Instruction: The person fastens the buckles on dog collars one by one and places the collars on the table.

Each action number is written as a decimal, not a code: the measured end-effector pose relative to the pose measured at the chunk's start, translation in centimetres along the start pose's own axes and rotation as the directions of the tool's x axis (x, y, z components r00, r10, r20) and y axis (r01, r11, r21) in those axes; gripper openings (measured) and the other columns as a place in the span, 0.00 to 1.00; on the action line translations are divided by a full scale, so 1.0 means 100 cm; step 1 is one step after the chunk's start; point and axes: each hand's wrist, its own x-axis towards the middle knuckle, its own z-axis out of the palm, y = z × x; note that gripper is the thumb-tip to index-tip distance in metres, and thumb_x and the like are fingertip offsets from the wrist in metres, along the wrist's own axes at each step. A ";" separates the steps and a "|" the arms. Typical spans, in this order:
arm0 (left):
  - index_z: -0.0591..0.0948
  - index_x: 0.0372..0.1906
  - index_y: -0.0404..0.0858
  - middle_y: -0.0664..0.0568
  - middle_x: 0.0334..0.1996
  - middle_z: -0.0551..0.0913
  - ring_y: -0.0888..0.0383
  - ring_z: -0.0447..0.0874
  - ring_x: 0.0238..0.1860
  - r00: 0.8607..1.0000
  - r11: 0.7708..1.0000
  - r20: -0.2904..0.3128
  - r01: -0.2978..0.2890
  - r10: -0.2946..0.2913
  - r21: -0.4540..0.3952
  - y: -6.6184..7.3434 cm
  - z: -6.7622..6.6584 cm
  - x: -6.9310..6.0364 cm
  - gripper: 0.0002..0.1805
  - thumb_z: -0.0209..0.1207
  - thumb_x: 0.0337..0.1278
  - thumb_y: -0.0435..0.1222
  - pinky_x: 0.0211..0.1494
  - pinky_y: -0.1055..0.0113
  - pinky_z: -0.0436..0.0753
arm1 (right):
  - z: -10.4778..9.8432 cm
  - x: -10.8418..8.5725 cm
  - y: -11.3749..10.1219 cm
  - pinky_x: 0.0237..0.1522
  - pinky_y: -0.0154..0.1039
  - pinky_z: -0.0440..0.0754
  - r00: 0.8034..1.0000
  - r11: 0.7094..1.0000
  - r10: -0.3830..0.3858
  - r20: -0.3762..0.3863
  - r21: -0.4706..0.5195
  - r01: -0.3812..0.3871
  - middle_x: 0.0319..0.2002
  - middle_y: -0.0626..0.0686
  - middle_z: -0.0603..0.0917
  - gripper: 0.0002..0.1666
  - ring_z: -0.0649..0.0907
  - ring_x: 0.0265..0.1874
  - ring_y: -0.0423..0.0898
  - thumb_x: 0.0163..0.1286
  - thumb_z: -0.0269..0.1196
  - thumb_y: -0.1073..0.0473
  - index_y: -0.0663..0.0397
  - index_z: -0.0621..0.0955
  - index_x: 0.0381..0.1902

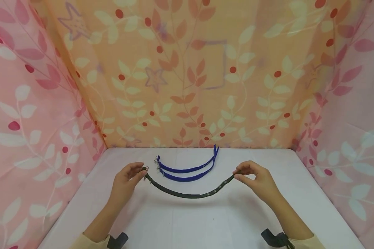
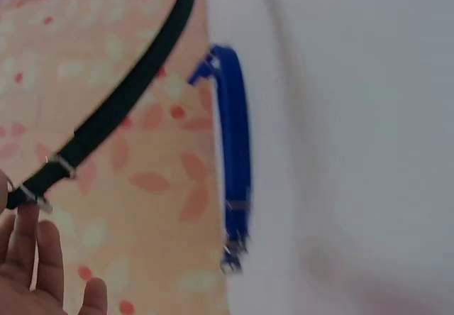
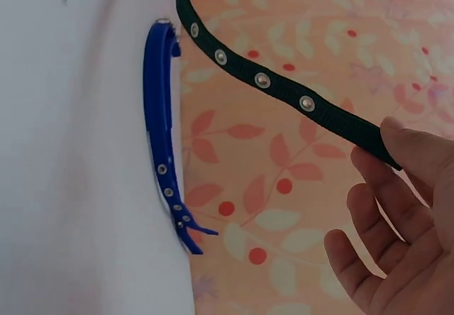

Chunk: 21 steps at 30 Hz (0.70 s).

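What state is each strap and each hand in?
Dark green strap: unfastened, held up by both ends, sagging between.
Rear blue strap: unfastened, lying curved on the table.
Front blue strap: also unfastened, lying curved.
Left hand: pinching the green strap's metal-fitted end.
Right hand: pinching the eyelet end.

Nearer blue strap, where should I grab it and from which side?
Probably pinch the nearer blue strap at its middle, coming from your side: that part bows toward you, with a gap before the farther blue strap, whereas at the right their tails overlap. Your left hand and right hand hold the dark green strap, so free one first.
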 end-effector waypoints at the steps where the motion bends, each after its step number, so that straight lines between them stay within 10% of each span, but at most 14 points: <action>1: 0.82 0.58 0.42 0.53 0.45 0.88 0.65 0.85 0.49 1.000 0.999 -0.011 0.013 -0.014 -0.049 0.007 0.004 -0.001 0.21 0.69 0.63 0.44 0.55 0.70 0.84 | 0.000 0.000 -0.005 0.44 0.34 0.85 1.000 1.000 0.004 -0.007 0.024 -0.003 0.39 0.39 0.90 0.17 0.87 0.40 0.39 0.64 0.74 0.53 0.41 0.81 0.48; 9: 0.85 0.52 0.39 0.51 0.45 0.88 0.58 0.87 0.47 0.999 0.961 -0.001 -0.047 0.049 -0.274 0.063 0.041 -0.015 0.15 0.70 0.62 0.35 0.55 0.70 0.85 | 0.003 0.004 -0.047 0.49 0.30 0.85 0.993 0.958 -0.005 -0.119 0.283 0.039 0.42 0.53 0.89 0.15 0.87 0.45 0.42 0.65 0.73 0.61 0.55 0.79 0.44; 14: 0.86 0.52 0.42 0.51 0.46 0.89 0.56 0.85 0.50 0.986 0.957 0.041 -0.144 0.159 -0.253 0.086 0.059 -0.024 0.13 0.69 0.62 0.34 0.60 0.72 0.81 | 0.008 0.003 -0.075 0.57 0.28 0.80 0.974 0.959 -0.106 -0.200 0.238 0.153 0.41 0.49 0.89 0.10 0.86 0.47 0.43 0.64 0.73 0.66 0.50 0.85 0.41; 21: 0.86 0.49 0.46 0.57 0.44 0.88 0.56 0.85 0.49 0.971 0.963 0.172 -0.121 0.165 -0.240 0.120 0.076 -0.047 0.11 0.70 0.62 0.38 0.59 0.66 0.82 | 0.020 -0.007 -0.098 0.58 0.30 0.79 0.934 0.918 -0.336 -0.124 0.181 0.354 0.42 0.44 0.88 0.18 0.85 0.49 0.42 0.60 0.74 0.71 0.42 0.85 0.40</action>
